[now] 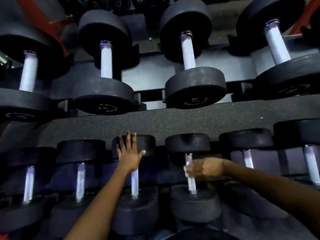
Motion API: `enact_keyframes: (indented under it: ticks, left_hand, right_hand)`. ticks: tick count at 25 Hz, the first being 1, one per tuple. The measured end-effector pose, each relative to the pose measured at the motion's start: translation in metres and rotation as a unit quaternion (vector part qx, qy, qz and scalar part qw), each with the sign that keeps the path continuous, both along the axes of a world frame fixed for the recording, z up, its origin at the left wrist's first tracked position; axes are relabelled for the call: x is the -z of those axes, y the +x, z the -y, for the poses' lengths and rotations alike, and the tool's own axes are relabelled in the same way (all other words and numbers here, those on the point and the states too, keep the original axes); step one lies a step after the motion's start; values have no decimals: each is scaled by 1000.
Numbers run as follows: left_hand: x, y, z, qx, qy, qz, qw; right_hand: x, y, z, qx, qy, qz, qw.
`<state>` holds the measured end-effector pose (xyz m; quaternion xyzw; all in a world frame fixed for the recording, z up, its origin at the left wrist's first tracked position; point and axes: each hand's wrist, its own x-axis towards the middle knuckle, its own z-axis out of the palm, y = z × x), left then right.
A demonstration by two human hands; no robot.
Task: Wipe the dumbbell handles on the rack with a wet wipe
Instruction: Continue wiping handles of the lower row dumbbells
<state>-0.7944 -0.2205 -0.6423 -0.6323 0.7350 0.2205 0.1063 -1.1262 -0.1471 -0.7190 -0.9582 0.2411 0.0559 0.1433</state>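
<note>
Dumbbells fill two tiers of a dark rack (173, 73), with a strip of speckled rubber floor (173, 122) showing across the middle of the frame between them. In the lower row, right of centre, the right hand (206, 168) is wrapped around the knurled steel handle (191, 181) of one dumbbell (194, 201). Motion blur smears this hand, so the pale patch at its fingers is probably the wet wipe (187, 168), though its edges cannot be made out. The hand hides the upper part of that handle; only the lower stretch and its collar show.

Just left of it, the left hand (129, 153) lies flat with fingers spread and straight against the far head (136, 144) of the neighbouring dumbbell, its wrist covering the top of that dumbbell's handle (134, 183).

Upper-row dumbbells (194, 70) stand untouched. Those at the left and right edges are cut off by the frame, and the weight markings on their heads are too dim to read.
</note>
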Motion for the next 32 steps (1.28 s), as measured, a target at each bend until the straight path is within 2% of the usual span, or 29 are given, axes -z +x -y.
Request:
enact_keyframes:
  ticks: [1,2,3,4,5,7,8,10,11,13,14,15,16,17,18,19,20,22,23,25,26,29,30,32]
  left_hand:
    - [0,-1,0,-2,2,0,1000]
    - [0,-1,0,-4,3,-1,1000]
    - [0,-1,-1,-4,5,0,1000]
    - [1,0,-1,-3,5,1,1000]
    - [1,0,-1,-4,3,3,1000]
    - [0,-1,0,-5,5,4,1000]
    - [-1,-2,1,-6,7,3,1000]
    - [-2,-2,0,-9,13,4,1000]
    - [-2,-2,1,-9,13,7,1000]
    - [-2,-2,1,-9,13,14,1000]
    - [-2,-2,1,-9,13,15,1000]
    - [-3,-2,1,-10,14,14,1000]
    - [-2,-3,2,-12,13,11,1000]
    - [-2,-3,1,-15,12,8,1000]
    - [-1,-3,1,-17,11,6,1000]
    - [-1,-2,2,-17,10,7,1000]
    - [0,-2,2,-16,10,9,1000]
    - [0,-2,3,-14,6,7,1000]
    - [-1,-2,3,-14,7,8,1000]
    - [-1,-2,3,-12,11,14,1000]
    - [-1,-3,3,-12,15,15,1000]
    - [-1,-2,2,-11,12,15,1000]
    - [-2,-3,2,-11,14,13,1000]
    - [0,-2,2,-10,15,12,1000]
  right_hand:
    - [4,-4,3,56,-25,8,998]
    - [9,-4,3,113,-2,11,994]
    - [22,1,-9,156,30,21,987]
    - [32,4,-25,187,102,28,977]
    - [38,5,-40,182,118,17,976]
    - [42,-3,-43,144,83,23,986]
    - [32,-5,-39,168,89,8,982]
    - [31,-5,-40,308,16,75,948]
    - [25,0,-47,355,29,70,932]
    - [28,16,-70,451,164,64,875]
    - [27,25,-70,532,285,100,791]
    - [21,37,-61,612,375,161,678]
    - [19,46,-44,679,407,255,556]
    - [21,48,-21,712,406,338,462]
    - [20,51,-3,727,393,398,398]
    - [20,54,7,743,378,398,383]
    - [21,55,3,755,373,345,414]
    - [22,58,-32,695,403,238,546]
    - [21,59,-50,659,441,196,577]
    - [16,52,-52,638,456,173,595]
    - [14,50,-39,662,435,217,570]
    - [0,53,1,773,359,391,347]
    - [-5,65,4,801,327,400,304]
    - [-15,100,-5,819,272,399,310]
